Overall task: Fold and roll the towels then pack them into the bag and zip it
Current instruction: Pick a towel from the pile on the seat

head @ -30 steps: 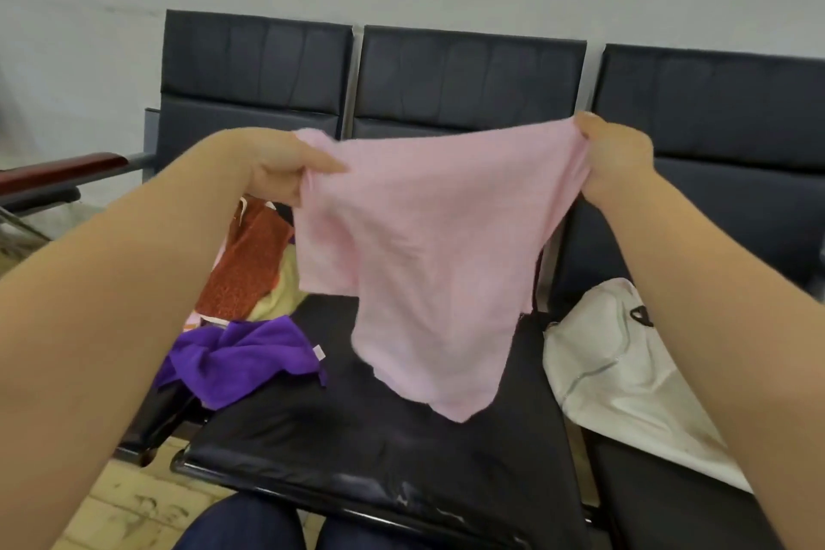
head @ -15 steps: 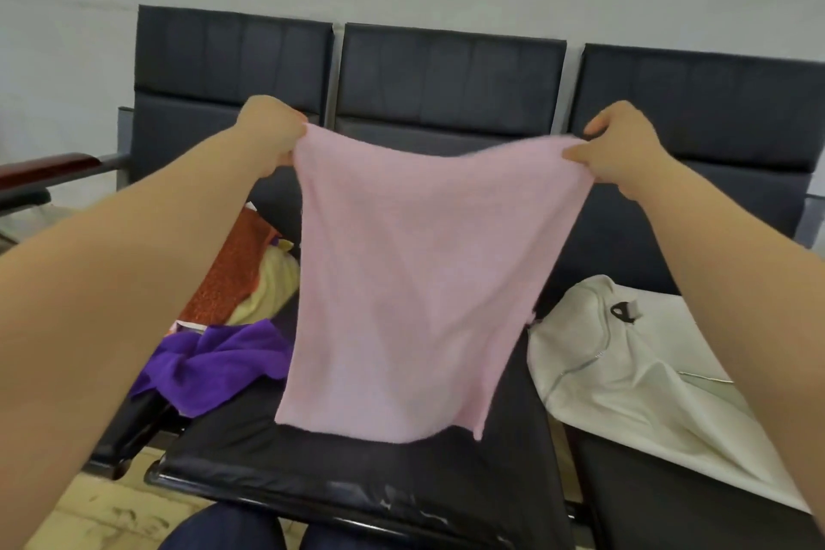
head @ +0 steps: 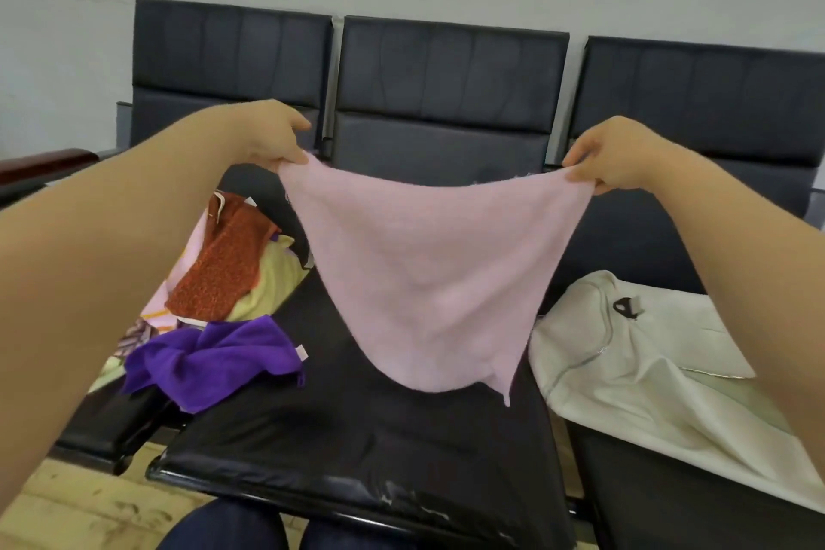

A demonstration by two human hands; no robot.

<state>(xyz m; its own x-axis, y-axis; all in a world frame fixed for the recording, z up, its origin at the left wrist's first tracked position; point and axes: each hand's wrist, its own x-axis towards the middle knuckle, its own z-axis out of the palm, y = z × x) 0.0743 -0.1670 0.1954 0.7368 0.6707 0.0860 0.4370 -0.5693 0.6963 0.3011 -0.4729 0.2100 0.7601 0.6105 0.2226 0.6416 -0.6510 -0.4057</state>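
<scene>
The thin pink cloth towel (head: 428,281) is held in the air above the black padded middle seat (head: 357,451), each top corner pinched by the left hand (head: 272,134) and the right hand (head: 611,156). Since half a second ago its top edge has sagged and its hem has swung. Folding is judged not yet begun.

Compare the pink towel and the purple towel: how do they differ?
The pink towel hangs spread in the air, pinched at its top corners by the left hand and right hand; the purple towel lies on the black seats, untouched. The pink towel is opened out; the purple towel is crumpled. Neither is folded or rolled.
</scene>
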